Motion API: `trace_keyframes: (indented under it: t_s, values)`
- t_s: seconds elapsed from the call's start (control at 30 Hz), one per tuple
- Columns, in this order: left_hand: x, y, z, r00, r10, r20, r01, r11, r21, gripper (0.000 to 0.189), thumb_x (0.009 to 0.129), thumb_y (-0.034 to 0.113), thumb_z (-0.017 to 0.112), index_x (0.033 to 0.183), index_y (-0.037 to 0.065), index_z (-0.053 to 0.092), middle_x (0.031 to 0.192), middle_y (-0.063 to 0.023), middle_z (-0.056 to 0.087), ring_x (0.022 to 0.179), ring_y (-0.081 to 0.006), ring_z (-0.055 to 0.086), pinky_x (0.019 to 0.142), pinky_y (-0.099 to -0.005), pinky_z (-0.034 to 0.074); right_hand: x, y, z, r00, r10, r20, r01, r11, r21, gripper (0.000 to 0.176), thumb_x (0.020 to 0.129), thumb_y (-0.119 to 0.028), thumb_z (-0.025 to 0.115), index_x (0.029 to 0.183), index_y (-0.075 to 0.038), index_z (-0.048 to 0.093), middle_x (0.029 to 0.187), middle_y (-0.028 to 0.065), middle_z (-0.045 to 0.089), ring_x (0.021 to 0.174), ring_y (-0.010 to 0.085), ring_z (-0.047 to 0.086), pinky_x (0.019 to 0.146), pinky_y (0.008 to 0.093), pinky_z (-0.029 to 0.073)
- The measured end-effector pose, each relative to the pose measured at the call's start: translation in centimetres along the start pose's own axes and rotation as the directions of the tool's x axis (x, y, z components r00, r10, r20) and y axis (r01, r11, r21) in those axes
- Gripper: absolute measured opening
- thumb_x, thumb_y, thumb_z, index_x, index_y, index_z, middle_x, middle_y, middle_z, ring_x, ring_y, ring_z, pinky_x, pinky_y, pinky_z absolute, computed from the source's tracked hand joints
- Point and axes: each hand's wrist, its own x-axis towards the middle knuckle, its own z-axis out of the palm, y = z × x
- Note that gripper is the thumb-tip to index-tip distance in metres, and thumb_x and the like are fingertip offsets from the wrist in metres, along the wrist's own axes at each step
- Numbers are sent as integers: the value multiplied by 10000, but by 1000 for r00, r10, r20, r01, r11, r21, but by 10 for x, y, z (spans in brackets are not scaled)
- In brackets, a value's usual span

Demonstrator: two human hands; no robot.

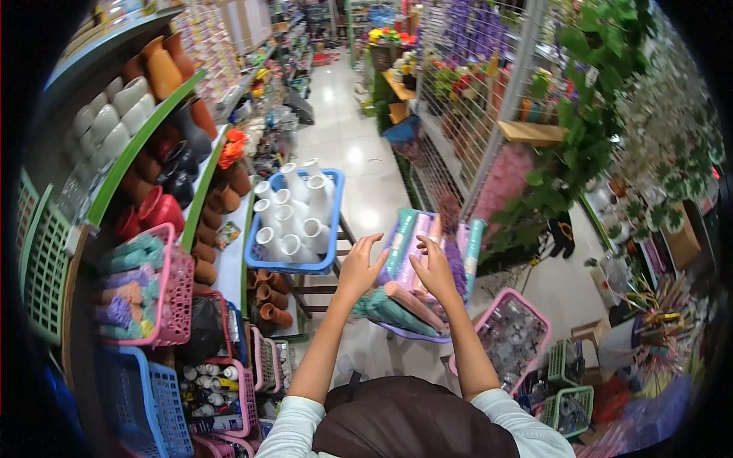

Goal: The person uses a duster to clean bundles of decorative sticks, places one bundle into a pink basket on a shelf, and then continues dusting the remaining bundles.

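Both hands are raised over a purple basket [416,335] full of pastel rolls and bundles. My left hand [361,267] is at the basket's left side, fingers spread and curved, with nothing in it. Opposite it, my right hand [433,269] is also open, its fingers apart above a lilac roll [416,246]. A mint-green wrapped roll [401,248] lies between the two hands in this view. Nearer to me are a teal bundle [397,311] and a peach-coloured bundle [414,298]. Another mint roll [473,248] stands at the basket's right edge.
Left of my hands, a blue basket [294,268] holds several white vases [284,217]. Shelves of pots [160,69] line the left side. A pink basket [546,324] of clear items sits at right, below hanging leaves [603,69]. A tiled aisle [353,156] runs ahead.
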Motion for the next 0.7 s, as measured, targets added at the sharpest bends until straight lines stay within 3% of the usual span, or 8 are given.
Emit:
trace_keyframes:
  t_s: [0.13,0.17,0.27,0.3,0.43,0.53,0.6,0.7]
  values:
    - [0,-21,65,995,-6,104,11,999,-50,389,847,258,577,1129,-8,541,1110,-163,585,1061,-296,545,909,-357,417,-35,76,-19,973,191,-125,-219,937,-272,423,769,-196,632,1137,-35,499,1070,197,558,1026,357,526,891,409,420]
    - [-2,-26,80,991,-11,134,19,998,-54,388,846,256,579,1126,-10,544,1114,-164,586,1063,-297,545,911,-355,417,-45,88,-23,954,270,-130,-299,873,-385,493,741,-229,675,1125,-7,462,1080,223,551,1033,374,527,867,428,442]
    - [-8,-36,121,972,-39,232,66,992,-108,393,849,252,575,1133,-19,545,1123,-179,585,1048,-297,561,908,-354,425,-69,110,-26,795,599,-96,-566,676,-472,633,693,-263,729,1147,35,403,1078,252,541,1021,376,540,828,437,469]
    - [-10,-39,134,961,-61,271,104,984,-147,395,851,251,573,1136,-21,544,1121,-183,586,1042,-297,565,904,-355,429,-78,126,-22,760,645,-82,-611,665,-429,774,638,-308,765,1153,97,353,1035,298,547,969,413,567,789,448,481]
    - [-18,-61,193,907,-113,406,224,945,-238,404,856,230,559,1155,-41,526,1109,-202,585,1011,-304,579,876,-359,448,-112,171,5,697,711,-94,-711,668,-219,782,627,-267,783,1129,117,324,968,307,581,941,429,583,804,436,475]
    - [-20,-65,226,912,-122,392,222,950,-222,387,826,164,559,1145,-52,520,1086,-226,578,990,-321,579,852,-364,457,-130,189,17,752,600,-273,-626,780,-10,528,710,-214,714,1070,71,455,920,264,613,899,405,599,777,406,472]
    - [-21,-68,246,942,-118,315,183,965,-186,376,807,134,560,1130,-55,523,1068,-235,577,984,-325,579,844,-366,460,-136,196,11,717,603,-350,-650,760,-23,418,743,-240,678,1011,44,529,858,235,624,862,379,610,746,400,467]
    - [-18,-75,277,918,-122,377,205,961,-188,378,788,111,565,1126,-50,516,1047,-240,567,933,-339,577,826,-380,459,-147,194,-13,689,597,-410,-645,764,28,353,783,-289,630,951,19,597,786,207,627,799,346,621,705,394,458]
